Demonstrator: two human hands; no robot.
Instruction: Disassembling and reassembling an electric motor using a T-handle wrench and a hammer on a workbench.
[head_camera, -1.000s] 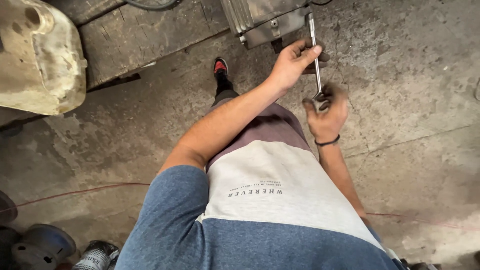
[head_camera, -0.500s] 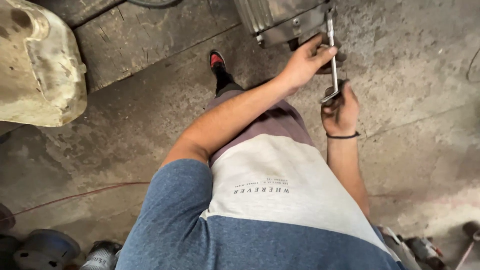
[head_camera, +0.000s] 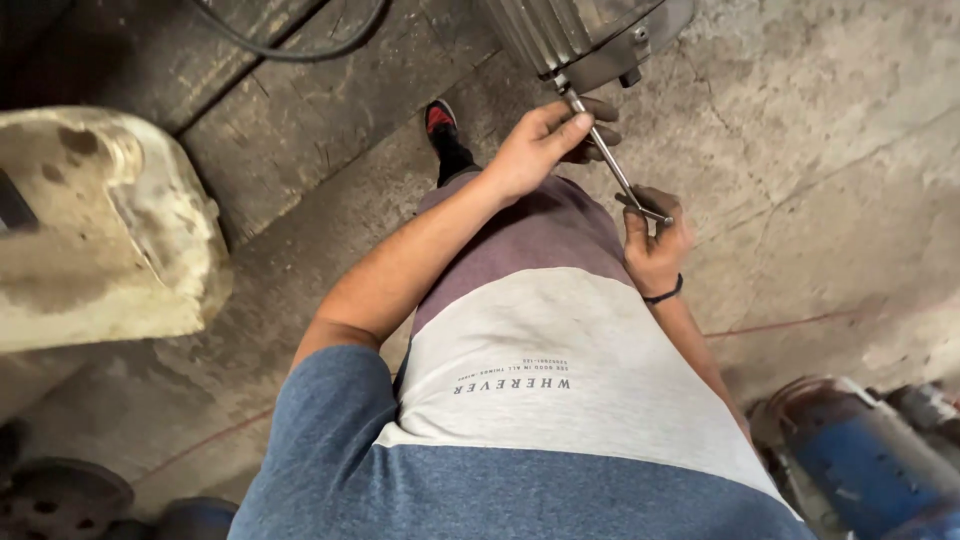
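wrench: long metal rod, upper centre of the frame, tip at the grey motor housing
left hand: fingers curled around the upper shaft
right hand: closed on the lower handle end
floor: cracked concrete

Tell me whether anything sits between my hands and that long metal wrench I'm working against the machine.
Nothing visible does. The left hand grips the wrench near its upper end, just below the grey metal machine housing, and the right hand holds its lower handle end. Both hands touch the tool directly.
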